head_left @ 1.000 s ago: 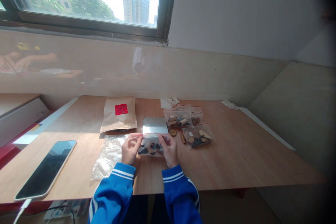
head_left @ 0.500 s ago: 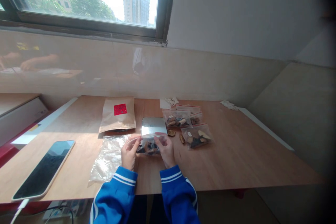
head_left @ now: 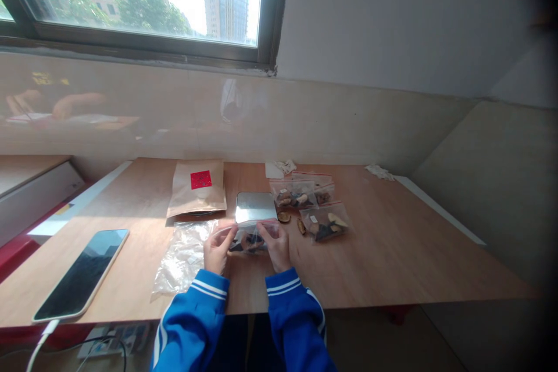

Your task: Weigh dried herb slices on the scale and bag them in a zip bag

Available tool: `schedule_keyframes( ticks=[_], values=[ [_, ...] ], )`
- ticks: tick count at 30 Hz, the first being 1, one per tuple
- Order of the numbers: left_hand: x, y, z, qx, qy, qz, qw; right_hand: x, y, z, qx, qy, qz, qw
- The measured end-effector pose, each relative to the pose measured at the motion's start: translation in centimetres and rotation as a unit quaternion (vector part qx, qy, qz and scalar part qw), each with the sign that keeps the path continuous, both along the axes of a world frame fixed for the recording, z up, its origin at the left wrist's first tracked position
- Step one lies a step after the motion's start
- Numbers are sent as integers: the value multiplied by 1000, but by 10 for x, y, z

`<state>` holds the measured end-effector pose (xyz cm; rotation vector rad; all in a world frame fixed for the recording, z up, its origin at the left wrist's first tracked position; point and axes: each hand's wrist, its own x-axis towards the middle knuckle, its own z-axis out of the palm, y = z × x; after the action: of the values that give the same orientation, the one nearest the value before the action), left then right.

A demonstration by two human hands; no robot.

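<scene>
Between my two hands is a clear zip bag (head_left: 248, 242) with dark and brown dried pieces in it. My left hand (head_left: 217, 250) pinches its top edge at the left, and my right hand (head_left: 276, 246) pinches the same edge at the right. Just behind the bag lies a flat silver scale plate (head_left: 256, 207). Two loose brown slices, one a round slice (head_left: 284, 217) and the other a narrow slice (head_left: 301, 226), rest to the right of it. A filled zip bag (head_left: 325, 224) lies farther right, with several more filled zip bags (head_left: 296, 193) behind it.
A brown paper pouch (head_left: 197, 192) with a red label stands at the back left. Crumpled clear plastic (head_left: 181, 261) lies beside my left hand. A phone (head_left: 82, 276) with a white cable (head_left: 41, 343) is near the left edge. White scraps (head_left: 379, 172) lie along the wall.
Both hands keep their pinch on the bag's top edge, with almost no movement. The view has shifted slightly. In the wall's reflection, another person's hands have moved.
</scene>
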<state>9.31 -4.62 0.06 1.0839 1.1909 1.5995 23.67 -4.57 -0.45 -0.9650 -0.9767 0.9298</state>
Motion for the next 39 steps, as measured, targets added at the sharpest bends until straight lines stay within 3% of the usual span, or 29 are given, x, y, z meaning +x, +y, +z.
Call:
schedule_keyframes(
  ticks=[9,16,27,35,39],
  values=[
    [-5,0,-5,-26,-2,-21,999,0,-5,9,10,-10,26,1000],
    [-4,6,-13,16,8,-47,999,1,-8,9,4,9,80,997],
    [2,-2,1,4,20,-84,996,1,-8,12,3,-14,65,998],
    [-2,3,-6,6,10,-49,999,0,-7,11,-13,-8,51,999],
    [0,2,-3,15,27,-65,997,0,-6,10,-9,-11,42,999]
  ],
)
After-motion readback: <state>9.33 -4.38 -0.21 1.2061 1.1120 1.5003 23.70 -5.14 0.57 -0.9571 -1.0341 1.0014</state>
